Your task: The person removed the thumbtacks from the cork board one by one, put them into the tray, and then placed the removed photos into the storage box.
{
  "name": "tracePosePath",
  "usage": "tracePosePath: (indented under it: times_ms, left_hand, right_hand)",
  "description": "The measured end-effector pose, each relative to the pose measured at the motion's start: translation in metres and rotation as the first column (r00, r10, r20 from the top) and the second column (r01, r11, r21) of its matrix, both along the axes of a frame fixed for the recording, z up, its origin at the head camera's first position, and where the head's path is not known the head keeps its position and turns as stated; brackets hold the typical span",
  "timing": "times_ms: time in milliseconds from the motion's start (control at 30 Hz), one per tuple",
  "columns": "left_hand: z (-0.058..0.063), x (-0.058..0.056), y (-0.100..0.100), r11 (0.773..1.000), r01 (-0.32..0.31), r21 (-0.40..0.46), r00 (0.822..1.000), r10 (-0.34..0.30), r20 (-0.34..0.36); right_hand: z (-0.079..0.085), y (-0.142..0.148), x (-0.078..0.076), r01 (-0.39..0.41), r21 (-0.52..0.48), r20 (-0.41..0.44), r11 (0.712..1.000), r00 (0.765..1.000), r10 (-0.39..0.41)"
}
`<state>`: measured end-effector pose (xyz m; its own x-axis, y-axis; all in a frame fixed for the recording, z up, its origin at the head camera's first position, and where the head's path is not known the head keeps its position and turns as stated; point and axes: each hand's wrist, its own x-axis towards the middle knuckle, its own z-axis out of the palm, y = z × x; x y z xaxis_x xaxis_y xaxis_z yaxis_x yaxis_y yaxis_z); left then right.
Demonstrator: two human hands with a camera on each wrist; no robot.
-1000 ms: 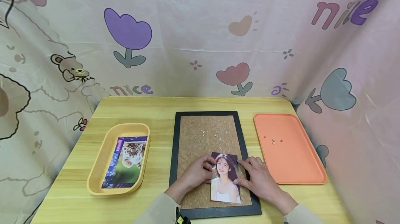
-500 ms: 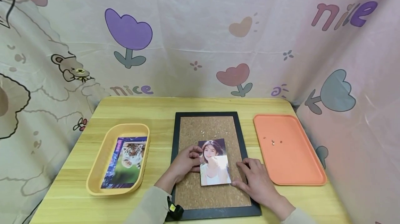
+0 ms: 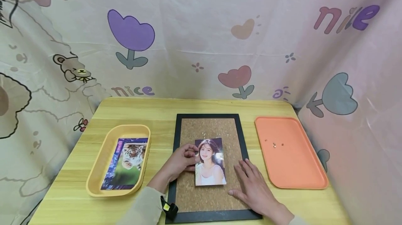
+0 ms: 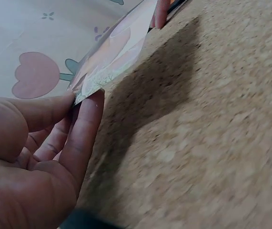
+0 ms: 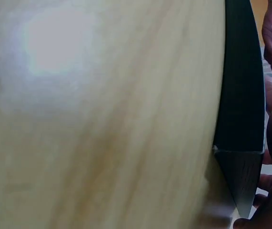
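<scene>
A portrait photo [image 3: 210, 169] of a person in a white top hovers over the cork board [image 3: 204, 199], its shadow falling on the cork in the left wrist view. My left hand [image 3: 183, 160] pinches the photo's left edge between thumb and fingers; the left wrist view shows the thumb [image 4: 50, 110] on one face and a finger behind. My right hand [image 3: 252, 185], apart from the photo, rests with spread fingers over the right side of the board's black frame [image 3: 242, 141]. In the right wrist view, part of that hand shows beside the frame's edge [image 5: 244, 86].
A yellow tray [image 3: 94, 179] on the left holds a tiger picture [image 3: 130, 165] and a purple-blue print beneath it. On the right, an orange tray [image 3: 295, 169] bears a few tiny pins [image 3: 274, 145]. Small shiny bits sit on the upper cork. A printed curtain surrounds the table.
The photo has moved left and slightly up over the board with my left hand. My right hand has let go of the photo's right edge and stayed near the frame's right side.
</scene>
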<state>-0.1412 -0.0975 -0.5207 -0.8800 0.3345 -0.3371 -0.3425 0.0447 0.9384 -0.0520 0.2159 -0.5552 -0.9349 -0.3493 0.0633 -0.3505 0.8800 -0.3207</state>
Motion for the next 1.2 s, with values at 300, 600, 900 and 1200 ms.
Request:
tracePosePath:
  times_ms: [300, 600, 900, 1200]
  left_hand:
    - [0.021, 0.004, -0.038, 0.996, 0.085, -0.031, 0.996, -0.086, -0.033]
    - [0.049, 0.012, -0.087, 0.991, 0.086, -0.104, 0.993, -0.094, -0.074]
    - [0.075, 0.009, -0.161, 0.975, 0.147, -0.165, 0.975, -0.171, -0.141]
    - [0.077, 0.002, -0.239, 0.952, 0.193, -0.237, 0.966, -0.227, -0.124]
  right_hand:
    - [0.0, -0.003, 0.002, 0.038, 0.038, 0.058, 0.999, 0.998, -0.04]
    - [-0.002, -0.004, 0.003, 0.053, 0.028, 0.059, 0.998, 0.997, -0.054]
    - [-0.002, -0.003, 0.003, 0.057, 0.019, 0.061, 0.998, 0.996, -0.058]
    - [-0.002, -0.004, 0.002, 0.069, 0.031, 0.1, 0.997, 0.992, -0.072]
